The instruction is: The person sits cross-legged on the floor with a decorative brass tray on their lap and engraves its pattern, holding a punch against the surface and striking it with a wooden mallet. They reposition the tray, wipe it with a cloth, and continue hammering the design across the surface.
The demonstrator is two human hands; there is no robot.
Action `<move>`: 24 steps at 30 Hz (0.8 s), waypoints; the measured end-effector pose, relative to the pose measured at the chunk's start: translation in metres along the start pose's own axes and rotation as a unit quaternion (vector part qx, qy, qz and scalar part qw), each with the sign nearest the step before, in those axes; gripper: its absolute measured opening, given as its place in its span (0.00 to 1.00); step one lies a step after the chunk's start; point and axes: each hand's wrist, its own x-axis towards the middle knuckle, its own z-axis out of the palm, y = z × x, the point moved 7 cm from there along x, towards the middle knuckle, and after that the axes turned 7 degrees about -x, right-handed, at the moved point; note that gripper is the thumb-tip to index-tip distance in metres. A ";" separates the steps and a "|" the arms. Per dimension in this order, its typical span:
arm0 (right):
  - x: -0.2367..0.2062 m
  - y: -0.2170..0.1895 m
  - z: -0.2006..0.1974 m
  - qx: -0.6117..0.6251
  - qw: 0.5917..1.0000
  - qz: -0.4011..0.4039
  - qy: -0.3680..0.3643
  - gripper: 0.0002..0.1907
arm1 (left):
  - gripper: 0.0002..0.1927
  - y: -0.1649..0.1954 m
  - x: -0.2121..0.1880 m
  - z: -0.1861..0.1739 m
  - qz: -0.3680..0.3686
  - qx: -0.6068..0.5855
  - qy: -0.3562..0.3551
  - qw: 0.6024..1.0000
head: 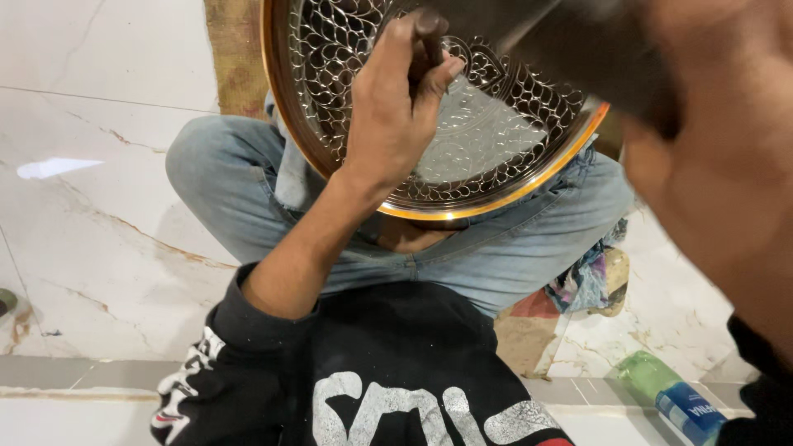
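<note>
Your left hand [388, 107] is clenched around a thin dark tool [431, 37], its fingers [413, 62] wrapped about the shaft and the thumb pressed against it from the right. Only the tool's upper end shows above the fist; where its tip meets the metal is hidden behind your hand. The hand lies over the face of a large round engraved metal plate [487, 124], which rests tilted on your lap against your jeans [223, 177], its orange-gold rim [529, 183] curving just below and to the right of your wrist. The plate's outer band carries an openwork pattern of leaf shapes, and the paler, finely chased centre sits directly to the right of your fingers, touching or nearly touching the knuckles.

Your right arm [710, 165] fills the right side of the view, blurred and very close to the camera; its fingers cannot be made out, so you cannot tell whether they grip anything.

A green plastic bottle with a blue label [673, 395] lies on the marble floor [91, 215] at lower right, well apart from the plate, beside a bunched colourful rag [591, 281].
</note>
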 end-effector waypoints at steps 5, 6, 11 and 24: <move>-0.009 0.050 0.032 0.119 0.981 0.151 -0.025 0.11 | 0.17 0.002 0.003 0.002 0.019 -0.046 -0.019 0.999; -0.009 0.057 0.039 0.138 0.969 0.199 -0.040 0.09 | 0.16 0.001 0.002 0.002 0.015 -0.039 -0.022 0.999; 0.008 0.038 0.025 0.046 0.989 0.131 -0.056 0.13 | 0.20 -0.002 0.002 0.001 0.010 -0.004 -0.048 0.999; -0.061 0.004 0.038 -0.068 0.965 0.247 0.062 0.41 | 0.21 0.010 0.054 0.041 0.212 -0.035 -0.392 0.895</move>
